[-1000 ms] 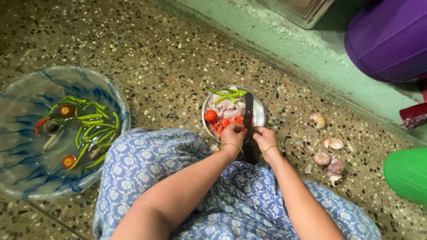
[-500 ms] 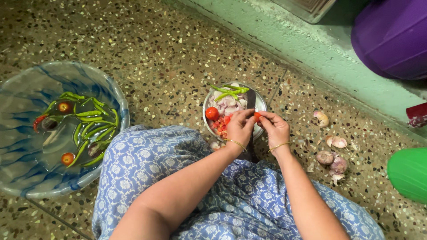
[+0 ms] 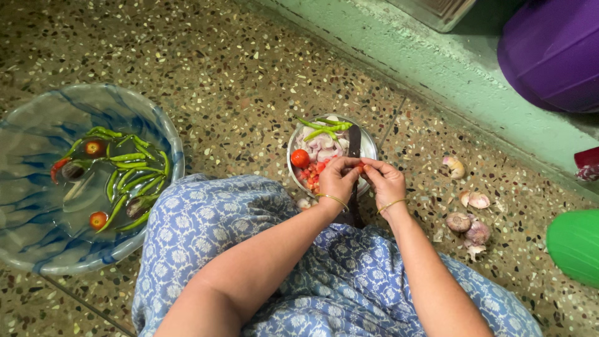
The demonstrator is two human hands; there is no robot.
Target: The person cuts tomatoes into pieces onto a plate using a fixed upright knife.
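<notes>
My left hand and my right hand meet over a steel plate on the floor. Together they pinch a small red tomato piece against an upright dark blade that rises over the plate. On the plate lie a whole tomato, chopped tomato bits, pale onion slices and green chillies. Each wrist carries a thin bangle. My lap is covered by blue flowered cloth.
A blue glass bowl of water at the left holds green chillies and small tomatoes. Onion skins and garlic bulbs lie at the right. A green step, a purple tub and a green container border the speckled floor.
Both hands rose from the blade's base to its edge over the plate. A red tomato piece now sits pinched between the fingertips, which have drawn closer together.
</notes>
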